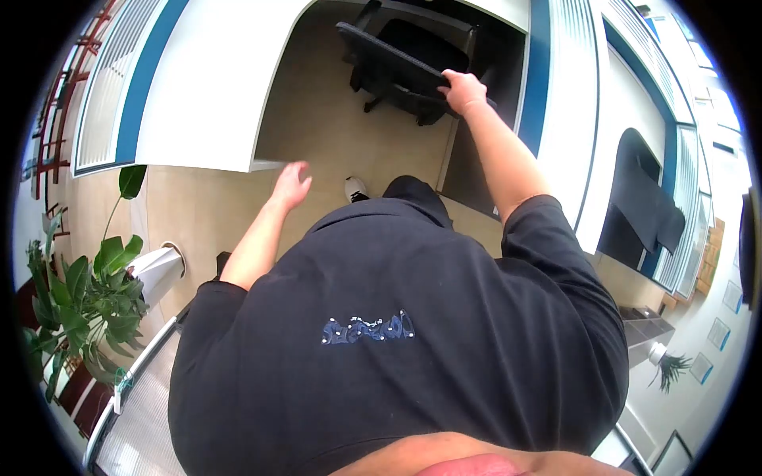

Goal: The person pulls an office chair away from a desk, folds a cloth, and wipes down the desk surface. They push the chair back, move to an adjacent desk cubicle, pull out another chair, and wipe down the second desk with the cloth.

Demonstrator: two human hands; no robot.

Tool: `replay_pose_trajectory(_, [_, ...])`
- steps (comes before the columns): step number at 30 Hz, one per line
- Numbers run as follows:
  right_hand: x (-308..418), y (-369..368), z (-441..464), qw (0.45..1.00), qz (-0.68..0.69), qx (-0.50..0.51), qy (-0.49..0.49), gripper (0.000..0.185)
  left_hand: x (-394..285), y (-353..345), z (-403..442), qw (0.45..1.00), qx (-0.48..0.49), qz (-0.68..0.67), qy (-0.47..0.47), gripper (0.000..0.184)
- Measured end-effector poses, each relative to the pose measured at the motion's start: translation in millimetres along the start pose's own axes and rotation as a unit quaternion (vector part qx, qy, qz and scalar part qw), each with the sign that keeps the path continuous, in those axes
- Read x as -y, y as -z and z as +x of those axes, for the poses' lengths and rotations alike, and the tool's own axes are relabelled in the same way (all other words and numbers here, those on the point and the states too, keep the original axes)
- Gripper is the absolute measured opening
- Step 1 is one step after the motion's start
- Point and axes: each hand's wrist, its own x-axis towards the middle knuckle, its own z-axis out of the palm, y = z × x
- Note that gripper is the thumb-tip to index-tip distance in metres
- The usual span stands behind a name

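Note:
My right hand (463, 92) grips the top edge of the backrest of a black office chair (397, 59), its fingers wrapped over the end. The chair stands tilted across the view within the desk recess, its wheels on the floor. Empty and loosely curled, my left hand (292, 187) is held out close to the corner of a white desk (206, 87). It appears to hang just short of the desk edge, with its fingers a little apart.
A leafy potted plant (87, 309) stands at the left. Blue-edged partitions (536, 79) flank the desk. Another dark chair (647, 198) sits at a workstation on the right. My shoe (355, 189) rests on the beige floor (317, 127).

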Motion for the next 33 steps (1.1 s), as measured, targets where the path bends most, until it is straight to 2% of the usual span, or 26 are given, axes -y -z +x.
replay_pose_trajectory(2, [5, -6, -30, 1.000, 0.017, 0.004, 0.008, 0.029, -44, 24, 47, 0.978, -0.150, -0.005, -0.142, 0.056])
replay_pose_trajectory(3, [4, -14, -41, 1.000, 0.022, -0.006, 0.014, 0.029, -90, 46, 59, 0.971, -0.205, 0.058, -0.112, 0.067])
replay_pose_trajectory(4, [5, -20, -52, 0.999, 0.013, -0.015, 0.027, 0.028, -132, 72, 73, 0.951, -0.262, 0.106, -0.126, 0.072])
replay_pose_trajectory(6, [11, -19, -78, 0.999, 0.009, 0.015, 0.027, 0.027, -192, 98, 100, 0.920, -0.304, 0.197, -0.151, 0.078])
replay_pose_trajectory(8, [14, -21, -102, 0.998, 0.008, 0.035, 0.046, 0.027, -220, 100, 125, 0.901, -0.249, 0.315, -0.162, 0.085])
replay_pose_trajectory(10, [18, -29, -129, 0.996, 0.011, 0.050, 0.073, 0.032, -219, 87, 143, 0.899, -0.063, 0.403, -0.160, 0.082])
replay_pose_trajectory(11, [14, -37, -144, 0.993, 0.028, 0.034, 0.105, 0.040, -243, 96, 126, 0.923, 0.083, 0.368, -0.072, 0.059])
replay_pose_trajectory(12, [11, -46, -159, 0.989, 0.050, 0.018, 0.141, 0.049, -249, 94, 114, 0.926, 0.083, 0.364, -0.062, 0.059])
replay_pose_trajectory(14, [1, -61, -187, 0.974, 0.099, -0.030, 0.200, 0.059, -248, 82, 92, 0.915, 0.122, 0.384, 0.011, 0.036])
replay_pose_trajectory(15, [-6, -67, -201, 0.972, 0.097, -0.026, 0.214, 0.059, -242, 73, 78, 0.922, 0.096, 0.374, 0.020, 0.023])
replay_pose_trajectory(16, [-12, -70, -216, 0.963, 0.131, -0.022, 0.234, 0.062, -233, 63, 60, 0.924, 0.094, 0.369, 0.033, 0.023])
replay_pose_trajectory(17, [-17, -70, -230, 0.953, 0.164, -0.017, 0.254, 0.065, -223, 55, 39, 0.933, 0.045, 0.357, 0.004, 0.022])
replay_pose_trajectory(19, [-22, -64, -262, 0.965, 0.125, 0.038, 0.228, 0.066, -206, 33, 3, 0.944, -0.028, 0.329, -0.027, 0.023])
replay_pose_trajectory(20, [-23, -61, -276, 0.972, 0.085, 0.069, 0.209, 0.065, -208, 26, -18, 0.946, -0.029, 0.323, -0.012, 0.023])
replay_pose_trajectory(22, [-34, -71, -292, 0.965, 0.058, 0.032, 0.252, 0.062, -216, 11, -54, 0.952, -0.027, 0.306, 0.003, 0.024])
replay_pose_trajectory(24, [-41, -74, -307, 0.956, 0.079, 0.073, 0.273, 0.047, -216, -12, -90, 0.953, -0.031, 0.300, 0.021, 0.023])
replay_pose_trajectory(26, [-50, -81, -319, 0.939, 0.069, 0.093, 0.324, 0.042, -217, -33, -125, 0.954, -0.057, 0.292, 0.022, 0.021])
replay_pose_trajectory(30, [-66, -89, -355, 0.942, 0.029, 0.106, 0.318, 0.041, -220, -66, -175, 0.961, -0.077, 0.265, 0.009, 0.016])
replay_pose_trajectory(32, [-71, -95, -374, 0.937, 0.023, 0.096, 0.336, 0.040, -217, -76, -196, 0.959, -0.031, 0.283, 0.001, 0.015])
replay_pose_trajectory(33, [-71, -99, -383, 0.935, 0.028, 0.093, 0.342, 0.039, -213, -82, -210, 0.959, -0.040, 0.281, -0.011, 0.015])
